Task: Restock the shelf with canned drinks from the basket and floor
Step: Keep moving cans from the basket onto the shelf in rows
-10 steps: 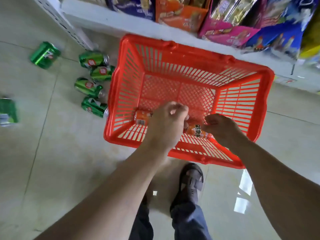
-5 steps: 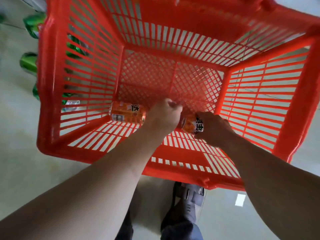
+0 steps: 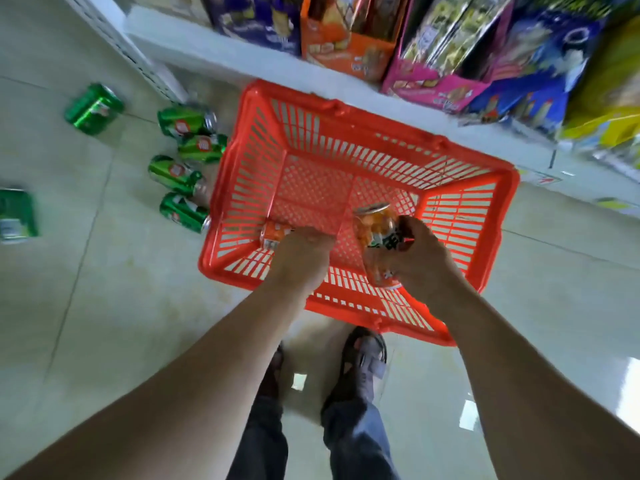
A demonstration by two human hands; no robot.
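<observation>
A red plastic basket sits on the floor below the shelf. My right hand grips an orange can, tilted and raised above the basket's near side. My left hand is closed over a second orange can lying in the basket's near left corner; only its left end shows. Several green cans lie on the floor left of the basket, among them one near the shelf post and one close to the basket wall.
A white bottom shelf runs across the top, holding snack boxes: purple, orange and pink. Two more green cans lie farther left on the tiled floor. My feet stand just behind the basket.
My right hand has lifted its orange can up out of the basket bottom and tilted it. The camera pulled back up from the basket. My left hand stays on the other can.
</observation>
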